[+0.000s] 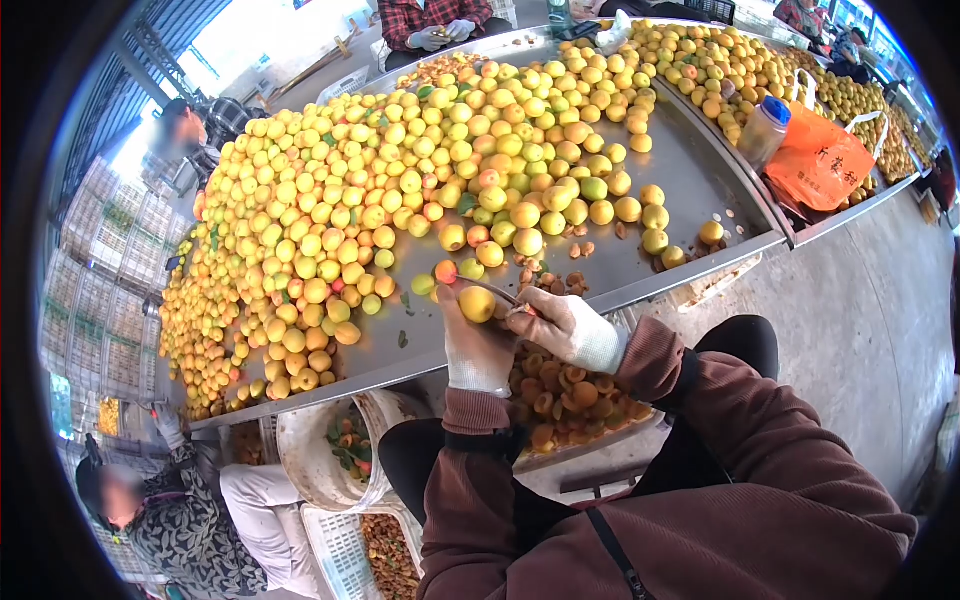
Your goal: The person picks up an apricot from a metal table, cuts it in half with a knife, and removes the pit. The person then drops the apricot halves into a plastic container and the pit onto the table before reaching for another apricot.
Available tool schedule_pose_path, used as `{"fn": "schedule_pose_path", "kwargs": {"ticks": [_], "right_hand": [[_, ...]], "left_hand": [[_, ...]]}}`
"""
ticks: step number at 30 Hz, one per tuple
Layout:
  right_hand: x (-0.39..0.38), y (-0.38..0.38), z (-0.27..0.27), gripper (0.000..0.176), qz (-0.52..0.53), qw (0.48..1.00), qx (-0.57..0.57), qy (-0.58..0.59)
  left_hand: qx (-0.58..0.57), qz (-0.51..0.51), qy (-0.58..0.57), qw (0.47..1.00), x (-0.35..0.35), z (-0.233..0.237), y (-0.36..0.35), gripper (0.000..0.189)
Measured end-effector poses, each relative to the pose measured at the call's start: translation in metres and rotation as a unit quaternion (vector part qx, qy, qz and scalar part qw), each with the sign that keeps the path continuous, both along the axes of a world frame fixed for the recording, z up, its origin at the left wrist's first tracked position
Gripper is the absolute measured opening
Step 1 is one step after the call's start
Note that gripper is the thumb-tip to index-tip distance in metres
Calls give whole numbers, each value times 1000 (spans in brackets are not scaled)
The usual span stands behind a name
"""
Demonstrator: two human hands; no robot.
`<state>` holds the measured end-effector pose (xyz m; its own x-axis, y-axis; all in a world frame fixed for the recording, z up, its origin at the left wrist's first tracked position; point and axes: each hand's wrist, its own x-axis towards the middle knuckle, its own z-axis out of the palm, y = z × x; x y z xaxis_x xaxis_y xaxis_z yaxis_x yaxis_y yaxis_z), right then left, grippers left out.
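Observation:
My left hand (474, 350), in a whitish glove, is closed around a yellow apricot (477, 304) above the front edge of the metal table (425, 335). My right hand (570, 332), also gloved, grips a small knife (498, 291) whose thin blade reaches over the top of that apricot. The knife's handle is mostly hidden in the fingers. Just beyond my hands a few loose apricots (471, 268) lie at the edge of the heap, with several pits (575, 282) beside them. Below my hands, halved apricots (580, 405) fill a container.
A big heap of apricots (350, 190) covers the table's left and far side. At right sit an orange bag (820, 160) and a blue-lidded bottle (765, 132). A white bucket (310, 450) and a crate of pits (388, 555) stand low left. Co-workers sit around, one at left (200, 530).

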<state>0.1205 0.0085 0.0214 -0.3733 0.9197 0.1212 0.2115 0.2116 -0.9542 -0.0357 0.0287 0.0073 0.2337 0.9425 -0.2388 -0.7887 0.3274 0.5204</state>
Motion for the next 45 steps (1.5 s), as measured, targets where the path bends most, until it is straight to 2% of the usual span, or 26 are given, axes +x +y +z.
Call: {"fn": "schedule_pose_path", "kwargs": {"ticks": [5,8,11,14,17,19,20,22,23,25,32,34,35,37,41,43,45], "right_hand": [[-7,0,1,30,-43,998,-33,-25],[-8,5,-12,30,-54,998,19,16],[-7,6,-13,28,-50,999,15,-11],[-5,9,-12,30,-74,995,49,32],[-2,11,-5,24,-76,996,32,44],[-7,12,-8,23,-65,979,-69,180],[-9,10,-7,23,-65,979,-69,180],[-13,6,0,25,-75,938,-139,308],[-10,4,5,25,-75,939,-139,307],[-5,0,11,29,-86,986,-48,136],[-7,4,-3,30,-83,985,-56,140],[-10,6,-9,30,-49,968,-75,234],[-9,5,-7,30,-48,968,-76,234],[-8,2,1,32,-62,987,-31,144],[-10,-2,7,29,-71,982,-44,172],[-11,-5,9,21,-109,988,55,90],[-11,-3,1,18,-121,988,75,58]], "left_hand": [[23,-1,-3,1000,5,-6,-2,66],[39,8,-3,999,7,-15,1,67],[25,39,33,998,10,-11,1,69],[101,6,82,992,13,1,-6,69],[133,-12,193,972,13,0,-8,62],[118,-14,171,978,12,2,-12,59],[103,-16,148,983,12,2,-14,57],[108,-30,142,983,8,-5,-11,63],[114,-43,136,983,7,-7,-9,69],[112,-42,127,985,7,-9,-9,70],[144,-53,132,979,5,-11,-8,73],[142,-51,139,979,4,-10,-9,73],[140,-49,145,978,5,-10,-10,72],[135,-38,161,977,4,-8,-11,71],[166,16,218,961,11,4,-16,65],[157,6,229,961,4,4,-17,60],[148,-4,239,960,1,-1,-16,54]]}}
